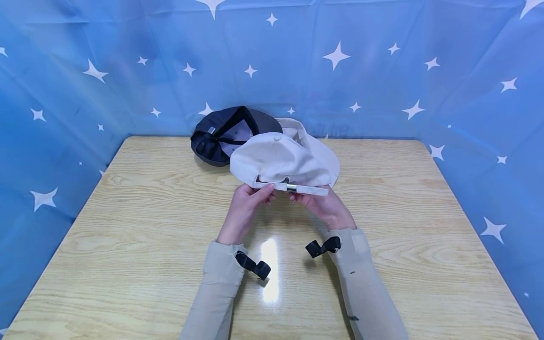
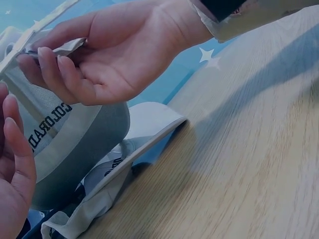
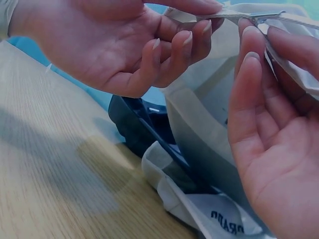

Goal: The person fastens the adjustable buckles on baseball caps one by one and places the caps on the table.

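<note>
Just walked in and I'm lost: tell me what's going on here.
A person's hands hold a white cap by its strap, above the table. The left hand pinches the strap on one side of the buckle; the right hand grips it near the buckle. A dark cap and a second white cap lie farther back.

cap strap [image 3: 299, 20] in both hands [image 3: 276, 149]

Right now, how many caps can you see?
3: a white cap held by the left hand and right hand, a dark cap at the back left, a pale cap behind the white one. Others could be hidden.
</note>
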The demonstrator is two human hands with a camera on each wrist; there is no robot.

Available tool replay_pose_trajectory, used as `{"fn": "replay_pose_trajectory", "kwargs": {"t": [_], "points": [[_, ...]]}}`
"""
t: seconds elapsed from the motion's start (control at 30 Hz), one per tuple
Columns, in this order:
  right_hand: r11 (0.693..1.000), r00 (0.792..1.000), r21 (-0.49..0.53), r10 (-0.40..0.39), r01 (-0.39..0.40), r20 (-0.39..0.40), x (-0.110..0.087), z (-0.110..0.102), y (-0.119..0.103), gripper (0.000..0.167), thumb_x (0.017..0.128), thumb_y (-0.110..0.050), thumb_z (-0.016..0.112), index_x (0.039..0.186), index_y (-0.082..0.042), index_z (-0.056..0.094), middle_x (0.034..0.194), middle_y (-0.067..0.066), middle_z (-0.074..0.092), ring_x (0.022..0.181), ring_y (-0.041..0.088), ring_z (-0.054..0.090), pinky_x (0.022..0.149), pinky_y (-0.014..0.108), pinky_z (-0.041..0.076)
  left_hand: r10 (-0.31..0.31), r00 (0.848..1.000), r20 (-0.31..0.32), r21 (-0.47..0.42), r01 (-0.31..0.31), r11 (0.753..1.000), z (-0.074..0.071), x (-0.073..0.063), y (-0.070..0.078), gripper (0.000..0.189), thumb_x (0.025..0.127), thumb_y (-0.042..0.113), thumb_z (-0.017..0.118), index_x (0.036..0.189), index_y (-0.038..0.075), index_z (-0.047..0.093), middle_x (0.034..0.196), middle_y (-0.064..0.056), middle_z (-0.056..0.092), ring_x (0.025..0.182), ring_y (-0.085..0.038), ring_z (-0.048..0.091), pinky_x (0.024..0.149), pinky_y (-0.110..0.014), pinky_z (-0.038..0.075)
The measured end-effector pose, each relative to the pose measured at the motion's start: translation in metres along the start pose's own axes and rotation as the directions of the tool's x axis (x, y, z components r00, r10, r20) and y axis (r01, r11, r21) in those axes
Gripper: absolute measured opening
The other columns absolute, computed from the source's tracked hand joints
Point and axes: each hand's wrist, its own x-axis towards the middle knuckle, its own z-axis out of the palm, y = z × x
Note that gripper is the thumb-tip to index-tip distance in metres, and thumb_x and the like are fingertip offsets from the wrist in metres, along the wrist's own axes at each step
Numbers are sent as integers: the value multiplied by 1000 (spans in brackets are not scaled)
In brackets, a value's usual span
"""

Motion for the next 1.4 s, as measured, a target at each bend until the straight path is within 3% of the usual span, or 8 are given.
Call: {"fn": "replay_pose_trajectory", "kwargs": {"t": [0.33, 0.63, 0.73, 0.87, 0.97, 1.07, 1.33, 1.4], "points": [[999, 998, -6, 43, -44, -39, -4, 1, -1, 20, 77, -16, 67, 91, -1, 68, 94, 10, 63, 76, 20, 59, 71, 27, 47, 64, 998, 0, 68, -63, 996, -25, 24, -55, 28, 82, 26, 66, 97, 2, 62, 89, -19, 62, 77, -28, 57, 64, -35, 48], [997, 994, 5, 72, -72, -86, -4, 3, -1, 24, 73, -17, 70, 90, 0, 67, 92, 11, 63, 76, 21, 58, 70, 27, 47, 50, 999, -17, 94, -49, 994, -24, 29, -63, 31, 78, 28, 69, 97, 4, 62, 87, -14, 63, 77, -28, 60, 65, -32, 48], [996, 991, 18, 86, -85, -106, -4, 3, -1, 21, 74, -13, 70, 90, 0, 67, 93, 11, 62, 75, 22, 58, 71, 28, 48, 66, 998, 3, 94, -66, 993, -21, 26, -59, 26, 80, 25, 67, 96, 4, 63, 86, -12, 64, 76, -25, 60, 65, -30, 47], [995, 988, 24, 100, -98, -118, -4, 3, -1, 16, 77, -8, 67, 91, 1, 67, 93, 12, 62, 76, 22, 58, 72, 29, 48, 64, 998, 24, 102, -66, 993, -6, 11, -29, 23, 82, 22, 66, 93, 3, 62, 82, -10, 63, 74, -23, 59, 64, -29, 46], [994, 989, 21, 110, -108, -104, -4, 3, -1, 16, 77, -7, 66, 91, 1, 67, 93, 12, 62, 78, 22, 57, 73, 29, 47, 22, 1000, 17, 114, -24, 993, 8, -1, -3, 25, 79, 25, 68, 90, 3, 62, 80, -11, 62, 73, -21, 58, 64, -29, 46], [993, 989, 20, 115, -114, -96, -4, 4, -1, 21, 74, -12, 70, 91, 0, 68, 91, 11, 63, 78, 22, 57, 73, 28, 46, -25, 1000, 13, 111, 23, 994, 14, -6, 7, 27, 77, 28, 70, 89, 5, 62, 79, -11, 61, 71, -17, 56, 66, -30, 45], [994, 991, -5, 107, -107, -75, -4, 4, -1, 21, 76, -13, 69, 93, -1, 68, 91, 10, 63, 78, 21, 57, 73, 28, 46, -1, 999, 35, 118, -3, 993, 13, -5, 1, 34, 78, 32, 68, 94, 3, 60, 81, -9, 60, 76, -24, 56, 68, -33, 45], [994, 992, -10, 104, -105, -75, -4, 4, -1, 22, 75, -14, 69, 93, -1, 68, 91, 10, 63, 77, 20, 57, 73, 28, 46, 26, 999, 48, 119, -31, 992, 7, 1, -11, 31, 80, 30, 67, 95, 4, 60, 81, -9, 61, 76, -25, 57, 66, -31, 46]]}}
